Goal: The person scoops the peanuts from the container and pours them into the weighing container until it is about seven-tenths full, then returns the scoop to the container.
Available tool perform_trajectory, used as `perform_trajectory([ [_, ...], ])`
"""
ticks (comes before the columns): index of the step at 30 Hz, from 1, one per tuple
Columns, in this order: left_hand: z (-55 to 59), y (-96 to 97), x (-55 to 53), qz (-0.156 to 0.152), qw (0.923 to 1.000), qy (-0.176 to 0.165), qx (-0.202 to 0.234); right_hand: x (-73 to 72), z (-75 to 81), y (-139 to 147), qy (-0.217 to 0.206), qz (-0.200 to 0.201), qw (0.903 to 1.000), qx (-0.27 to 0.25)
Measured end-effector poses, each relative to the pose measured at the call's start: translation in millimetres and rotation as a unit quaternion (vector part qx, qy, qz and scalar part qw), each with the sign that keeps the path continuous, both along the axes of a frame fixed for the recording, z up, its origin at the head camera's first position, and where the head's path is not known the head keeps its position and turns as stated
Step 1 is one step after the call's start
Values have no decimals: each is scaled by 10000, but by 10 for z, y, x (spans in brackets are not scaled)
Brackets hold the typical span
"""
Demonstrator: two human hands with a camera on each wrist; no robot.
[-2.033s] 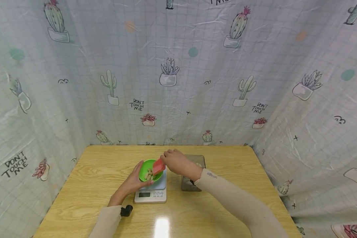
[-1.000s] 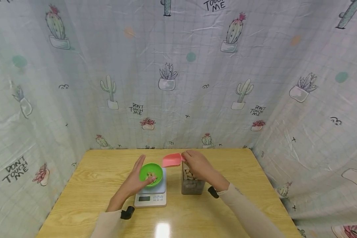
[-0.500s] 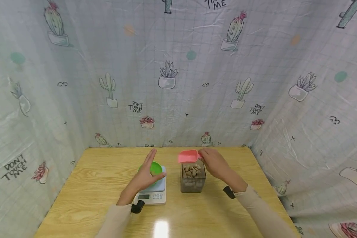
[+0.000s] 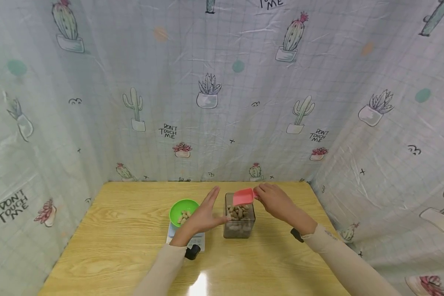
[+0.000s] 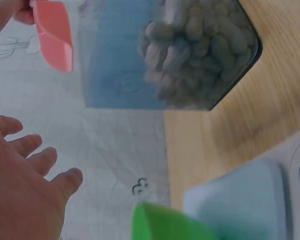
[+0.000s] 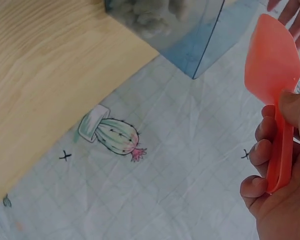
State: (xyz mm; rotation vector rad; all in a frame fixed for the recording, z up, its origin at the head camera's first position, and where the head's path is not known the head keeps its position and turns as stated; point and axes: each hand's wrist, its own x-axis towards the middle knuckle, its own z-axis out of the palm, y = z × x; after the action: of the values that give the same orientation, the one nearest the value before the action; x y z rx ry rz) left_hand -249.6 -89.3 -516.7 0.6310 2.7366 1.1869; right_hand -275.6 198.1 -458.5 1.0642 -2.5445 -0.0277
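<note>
Just below and right of the frame's centre, the right hand [image 4: 275, 201] gripped the handle of a pink scoop [image 4: 243, 197] above a clear box [image 4: 237, 232] of peanuts [image 4: 238, 212]. The left hand [image 4: 204, 218] was spread wide, holding nothing, its thumb overlapping the box's left edge; whether it touched could not be told. Left of it, a green bowl [image 4: 175, 209] with a few peanuts sat on a scale [image 4: 197, 242]. An unsteadied box might have slid under a hard dig; an overfull scoop could have spilled peanuts; the left forearm, crossing the scale, might have bumped it.
</note>
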Motion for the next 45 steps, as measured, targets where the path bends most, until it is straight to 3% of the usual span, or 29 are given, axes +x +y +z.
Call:
perform_trajectory([
  [6, -126, 196, -102, -263, 9992, -268, -133, -18, -45, -6, 175, -100, 9983, 550],
  [18, -248, 376, -300, -325, 9969, -714, -93, -129, -152, -88, 349, 77, 9867, 1584],
  [27, -317, 411, -291, -90, 9970, -764, 6, -163, -279, -173, 583, 124, 9801, 1893],
  [37, -345, 402, -231, -233, 9961, -831, 201, -161, -373, -261, 188, 216, 9808, 1931],
  [45, -314, 379, -256, -175, 9964, -827, 116, -214, -347, -314, 19, 335, 9834, 1785],
])
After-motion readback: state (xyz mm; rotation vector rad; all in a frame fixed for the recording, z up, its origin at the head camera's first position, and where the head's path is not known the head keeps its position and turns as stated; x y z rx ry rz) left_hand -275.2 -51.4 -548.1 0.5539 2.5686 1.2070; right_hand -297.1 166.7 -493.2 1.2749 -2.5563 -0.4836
